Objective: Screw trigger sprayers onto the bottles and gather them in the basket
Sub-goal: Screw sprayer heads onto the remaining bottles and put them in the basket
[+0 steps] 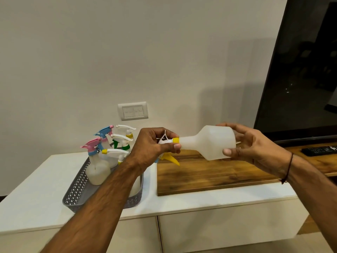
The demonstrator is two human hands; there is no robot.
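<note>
A translucent white bottle (pixel 211 143) lies sideways in the air above the wooden board, neck pointing left. My right hand (pixel 255 145) grips its base. My left hand (pixel 155 145) is curled round the white trigger sprayer (pixel 165 140), whose yellow collar (pixel 176 140) sits on the bottle's neck and whose yellow trigger (pixel 170 158) hangs below my fingers. The grey perforated basket (pixel 76 190) stands to the left on the white cabinet. It holds several bottles with sprayers fitted: a pink and blue one (pixel 94 145), a blue and pink one (pixel 104 132), and white ones with green or yellow collars.
A wooden board (pixel 209 174) lies on the white cabinet (pixel 36 198) under the held bottle. A large dark television (pixel 300 70) stands at the right with a black remote (pixel 319 150) before it. A wall socket plate (pixel 133 110) sits behind the basket.
</note>
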